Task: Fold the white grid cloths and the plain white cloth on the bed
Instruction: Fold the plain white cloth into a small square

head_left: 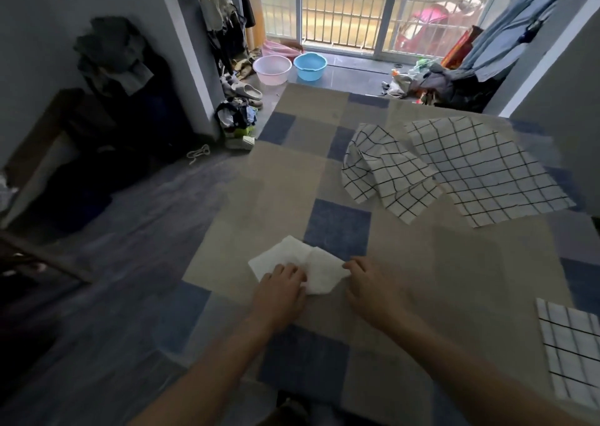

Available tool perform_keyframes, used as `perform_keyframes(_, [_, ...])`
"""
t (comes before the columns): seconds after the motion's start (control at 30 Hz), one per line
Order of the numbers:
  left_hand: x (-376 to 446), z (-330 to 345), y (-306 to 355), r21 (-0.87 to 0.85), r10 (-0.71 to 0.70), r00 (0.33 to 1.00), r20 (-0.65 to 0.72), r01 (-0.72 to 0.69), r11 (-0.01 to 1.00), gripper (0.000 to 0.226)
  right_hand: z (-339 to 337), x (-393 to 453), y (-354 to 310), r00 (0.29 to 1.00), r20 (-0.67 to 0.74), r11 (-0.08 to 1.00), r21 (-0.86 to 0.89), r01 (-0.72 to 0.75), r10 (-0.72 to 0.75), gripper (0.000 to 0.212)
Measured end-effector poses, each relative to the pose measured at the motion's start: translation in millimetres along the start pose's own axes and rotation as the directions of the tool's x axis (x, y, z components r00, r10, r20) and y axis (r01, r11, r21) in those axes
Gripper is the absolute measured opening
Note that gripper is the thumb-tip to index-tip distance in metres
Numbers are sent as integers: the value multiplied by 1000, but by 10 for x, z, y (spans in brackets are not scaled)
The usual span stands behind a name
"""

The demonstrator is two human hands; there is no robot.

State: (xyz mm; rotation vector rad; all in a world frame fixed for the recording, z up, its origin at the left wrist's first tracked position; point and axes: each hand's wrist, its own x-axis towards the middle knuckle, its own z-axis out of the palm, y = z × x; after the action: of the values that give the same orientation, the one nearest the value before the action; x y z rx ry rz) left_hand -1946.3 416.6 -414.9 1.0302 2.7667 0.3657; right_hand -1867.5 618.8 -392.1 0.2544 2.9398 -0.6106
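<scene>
Both hands are pressing flat: left hand (281,284) atop the plain white cloth (300,263), right hand (368,281) touching its edge; it seems mid-fold. Grid cloths (454,169) lying beyond it are probably awaiting the next fold.

you see a plain white cloth (311,268) at 6 o'clock on a bed cover (454,279) patterned in tan and blue squares. at 2 o'clock lie two white cloths with thin black grid lines, one crumpled (386,172), one flat (483,172). a third white grid cloth (571,351) sits at 4 o'clock. at 12 o'clock stand a pale pink basin (272,69) and a light blue basin (310,65) on grey floor.
</scene>
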Motion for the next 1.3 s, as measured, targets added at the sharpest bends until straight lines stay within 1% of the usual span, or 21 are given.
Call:
perform_keyframes(0.07, [-65,-25,-286,-100,-32,999,-36,28,995,46,88,76,-226,1000,13,1000,-5,-6,6,41])
perform_keyframes(0.13, [-92,-79,-542,-149,-72,997,-31,66,987,35,169,123,-397,999,33,1000,23,7,-8,37])
perform_keyframes(0.17, [-96,-105,-659,-141,-84,996,3,83,987,32,212,133,-466,999,47,999,43,12,-14,36])
perform_keyframes(0.2, [-90,-124,-757,-121,-76,996,54,82,989,39,244,131,-531,998,55,998,58,12,-16,35])
perform_keyframes(0.27, [-55,-137,-914,-66,-60,983,176,72,995,63,287,119,-652,998,71,998,66,-5,0,37])
perform_keyframes(0.3, [-36,-141,-968,-49,-58,974,221,70,996,70,304,113,-711,996,83,998,67,-15,9,37])
perform_keyframes(0.33, [-18,-135,-1004,-37,-57,967,248,68,997,71,315,107,-762,995,100,997,72,-22,15,38])
perform_keyframes(0.4, [23,-114,-1029,-20,-43,972,231,49,999,60,328,102,-835,989,145,997,66,-28,19,38])
perform_keyframes(0.5, [88,-106,-1024,-19,-46,984,170,50,999,30,344,102,-890,979,203,998,42,-41,31,41])
perform_keyframes(0.53, [115,-109,-1018,-26,-45,984,170,50,998,25,353,104,-903,976,216,998,39,-48,38,43])
perform_keyframes(0.6, [173,-99,-1000,-36,-12,985,172,18,999,23,385,110,-933,971,231,995,64,-71,55,46])
perform_keyframes(0.67, [208,-132,-932,-108,44,987,155,-27,994,26,423,134,-949,974,215,990,100,-97,73,50])
perform_keyframes(0.73, [229,-204,-824,-254,114,985,128,-78,964,33,448,157,-961,980,173,984,127,-124,101,53])
perform_keyframes(0.77, [238,-257,-762,-322,145,983,110,-103,941,32,446,169,-973,983,145,981,143,-134,113,55])
perform_keyframes(0.83, [265,-398,-624,-373,188,979,84,-144,917,20,419,201,-1002,985,85,972,167,-165,152,53])
perform_keyframes(0.9, [304,-545,-515,-407,214,975,66,-169,897,14,352,247,-1024,981,-30,952,250,-176,189,37])
perform_keyframes(0.93, [321,-615,-474,-442,225,972,66,-174,880,14,311,272,-1014,978,-98,946,287,-152,187,26])
perform_keyframes(1.0, [367,-744,-421,-478,246,968,47,-194,857,14,221,308,-943,970,-188,951,295,-91,152,17])
perform_keyframes(1.1, [424,-926,-376,-514,220,976,-2,-189,837,14,34,267,-783,972,-190,947,314,-71,136,15])
perform_keyframes(1.17, [450,-1048,-357,-604,164,986,3,-129,787,14,-101,215,-632,973,-190,954,291,-68,128,14])
perform_keyframes(1.3, [516,-1292,-382,-763,124,975,185,64,643,14,-452,56,-400,996,-30,943,326,-65,80,17])
